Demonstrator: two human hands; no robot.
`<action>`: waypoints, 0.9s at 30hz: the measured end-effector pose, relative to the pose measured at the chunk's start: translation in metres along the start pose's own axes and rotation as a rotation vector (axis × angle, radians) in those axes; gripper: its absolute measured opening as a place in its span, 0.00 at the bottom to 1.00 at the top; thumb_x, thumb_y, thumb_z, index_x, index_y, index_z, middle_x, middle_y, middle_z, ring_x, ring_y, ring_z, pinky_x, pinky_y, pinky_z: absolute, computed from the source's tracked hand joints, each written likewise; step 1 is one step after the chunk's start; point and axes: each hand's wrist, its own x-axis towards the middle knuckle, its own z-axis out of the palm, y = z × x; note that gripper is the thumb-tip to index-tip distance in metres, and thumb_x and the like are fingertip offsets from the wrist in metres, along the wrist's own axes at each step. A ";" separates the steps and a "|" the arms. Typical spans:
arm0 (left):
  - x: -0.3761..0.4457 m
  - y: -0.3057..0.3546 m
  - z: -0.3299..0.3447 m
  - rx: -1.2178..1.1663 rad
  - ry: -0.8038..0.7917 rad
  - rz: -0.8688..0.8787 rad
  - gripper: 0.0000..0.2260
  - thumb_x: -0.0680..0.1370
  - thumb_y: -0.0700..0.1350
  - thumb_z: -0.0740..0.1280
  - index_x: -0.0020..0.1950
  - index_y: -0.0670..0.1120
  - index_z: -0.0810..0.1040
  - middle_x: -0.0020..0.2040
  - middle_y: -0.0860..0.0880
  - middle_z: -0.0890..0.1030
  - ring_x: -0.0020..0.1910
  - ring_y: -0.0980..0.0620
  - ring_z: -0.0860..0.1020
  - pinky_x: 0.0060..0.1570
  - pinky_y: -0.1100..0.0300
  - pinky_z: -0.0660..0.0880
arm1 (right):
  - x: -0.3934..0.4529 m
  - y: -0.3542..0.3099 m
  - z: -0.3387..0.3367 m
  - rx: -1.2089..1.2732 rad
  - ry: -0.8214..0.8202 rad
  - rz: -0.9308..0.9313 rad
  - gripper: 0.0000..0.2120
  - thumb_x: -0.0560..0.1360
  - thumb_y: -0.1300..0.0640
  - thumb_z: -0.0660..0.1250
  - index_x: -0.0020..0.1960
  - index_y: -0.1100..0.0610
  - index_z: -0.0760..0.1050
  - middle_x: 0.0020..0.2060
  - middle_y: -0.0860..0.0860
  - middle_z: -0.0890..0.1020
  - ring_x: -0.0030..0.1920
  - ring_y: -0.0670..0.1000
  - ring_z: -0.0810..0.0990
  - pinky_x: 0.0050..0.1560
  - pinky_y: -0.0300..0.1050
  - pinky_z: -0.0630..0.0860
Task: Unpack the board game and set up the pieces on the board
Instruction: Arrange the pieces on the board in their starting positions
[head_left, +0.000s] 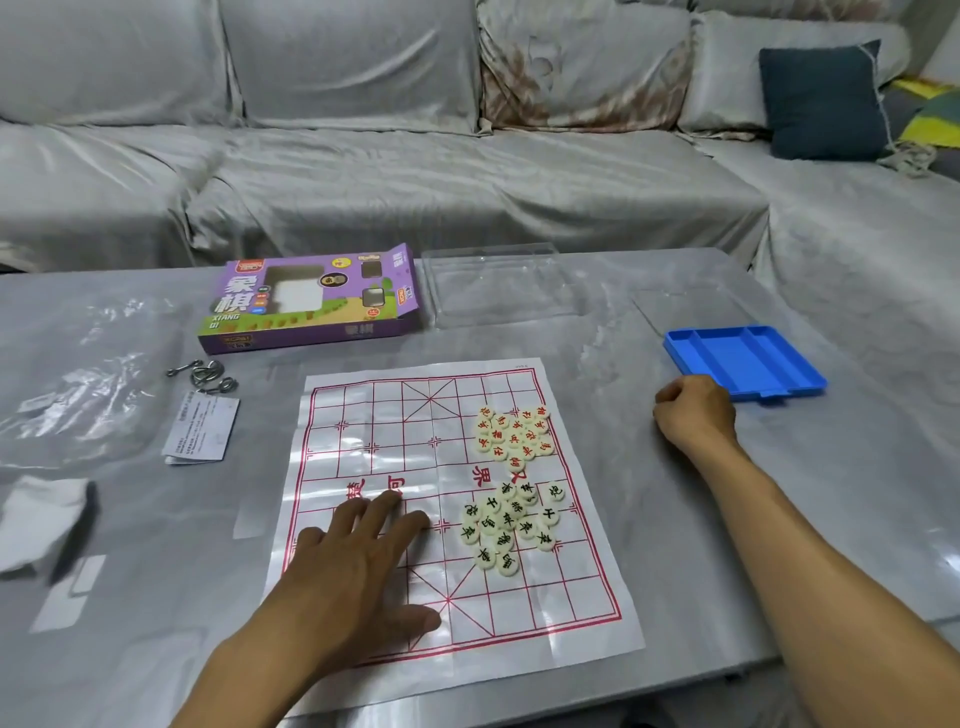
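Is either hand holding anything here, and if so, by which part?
Nothing is held. The left hand lies flat on the paper board; the right hand is fisted on the table.

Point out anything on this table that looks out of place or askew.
The pieces are heaped in two loose piles, red-lettered and dark-lettered, on the right half of the paper board rather than on grid points. A metal wire puzzle by the purple box seems unrelated.
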 end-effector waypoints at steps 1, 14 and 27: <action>0.000 0.000 0.000 -0.004 0.006 0.005 0.41 0.63 0.75 0.53 0.74 0.64 0.52 0.79 0.56 0.47 0.77 0.47 0.49 0.70 0.46 0.60 | -0.003 -0.003 0.002 0.020 0.003 -0.019 0.07 0.75 0.63 0.68 0.53 0.58 0.79 0.52 0.54 0.80 0.51 0.54 0.78 0.53 0.47 0.75; -0.002 0.002 -0.001 0.017 0.016 0.014 0.37 0.70 0.72 0.60 0.74 0.62 0.51 0.78 0.57 0.46 0.77 0.49 0.47 0.70 0.48 0.58 | -0.063 -0.063 0.042 0.140 -0.336 -0.430 0.06 0.76 0.50 0.69 0.47 0.52 0.82 0.42 0.44 0.82 0.41 0.42 0.79 0.41 0.37 0.75; 0.009 0.019 0.003 -0.057 0.081 0.013 0.36 0.71 0.70 0.62 0.75 0.60 0.55 0.78 0.53 0.52 0.76 0.46 0.51 0.69 0.44 0.57 | -0.127 -0.007 0.004 -0.106 -0.233 -0.625 0.12 0.80 0.55 0.63 0.62 0.51 0.76 0.59 0.46 0.78 0.56 0.48 0.77 0.55 0.42 0.76</action>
